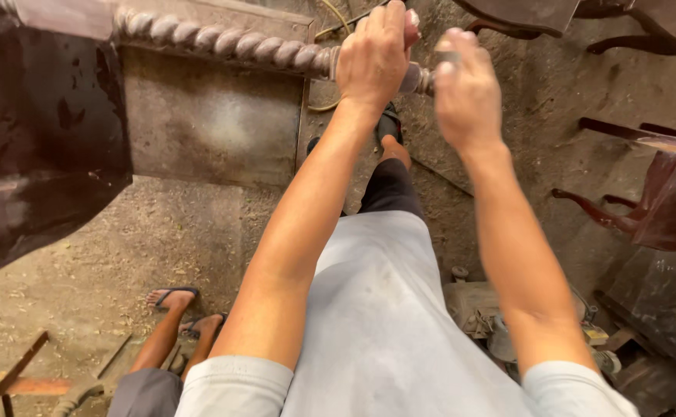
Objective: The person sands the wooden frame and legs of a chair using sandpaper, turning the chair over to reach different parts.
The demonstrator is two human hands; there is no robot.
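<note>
I have my left hand (375,55) wrapped tight around the end of a twisted, rope-carved wooden spindle (222,40), which runs from a dark stained furniture panel (44,131) at the upper left toward me. My right hand (465,93) is just beside it at the spindle's tip, blurred, fingers half curled; I cannot tell whether it grips anything, though something small and grey shows at the fingertips. The spindle looks dull and dusty next to the glossy panel, so I judge the work on it as partway, with most of the twist untreated. Around me: a dusty floor (122,255) strewn with shavings, a second person's sandalled feet (187,309) at lower left, dark chair parts (647,193) to the right and a power tool (500,324) below my right arm, crowding my footing.
</note>
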